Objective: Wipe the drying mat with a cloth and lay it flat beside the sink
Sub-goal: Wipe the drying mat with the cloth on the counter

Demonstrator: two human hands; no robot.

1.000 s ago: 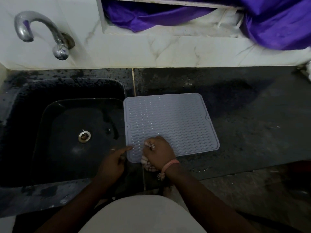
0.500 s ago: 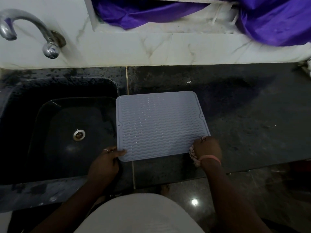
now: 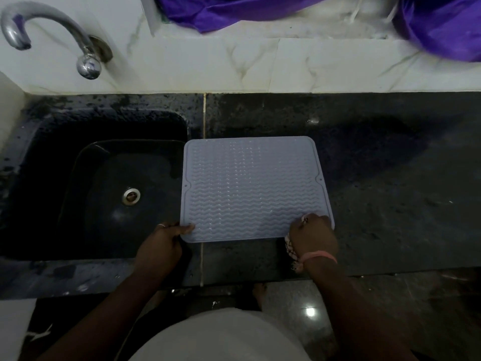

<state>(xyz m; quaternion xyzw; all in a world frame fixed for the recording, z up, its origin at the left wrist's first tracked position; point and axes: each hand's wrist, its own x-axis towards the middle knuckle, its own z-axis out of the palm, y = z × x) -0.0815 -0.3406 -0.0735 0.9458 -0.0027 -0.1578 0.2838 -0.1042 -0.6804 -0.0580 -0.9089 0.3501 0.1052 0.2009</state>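
The drying mat, pale grey with wavy ridges, lies flat on the dark counter, its left edge just at the rim of the sink and slightly over it. The right hand rests on the mat's near right corner with its fingers curled around a bunched cloth; only a patterned scrap of the cloth shows beneath the palm and beside the wrist, so how much of it touches the mat is hard to say. A pink band circles that wrist. Across from this grip, the left hand holds the mat's near left corner, fingertips on top of the edge and what seems to be the thumb below it, pinching the corner. A ring sits on 1 finger of that hand.

Left of that hand the black sink basin drops away, with a metal drain in its floor. Beyond the sink a curved chrome tap comes out of the white marbled wall. Above the far side of the mat, purple fabric hangs over a ledge.
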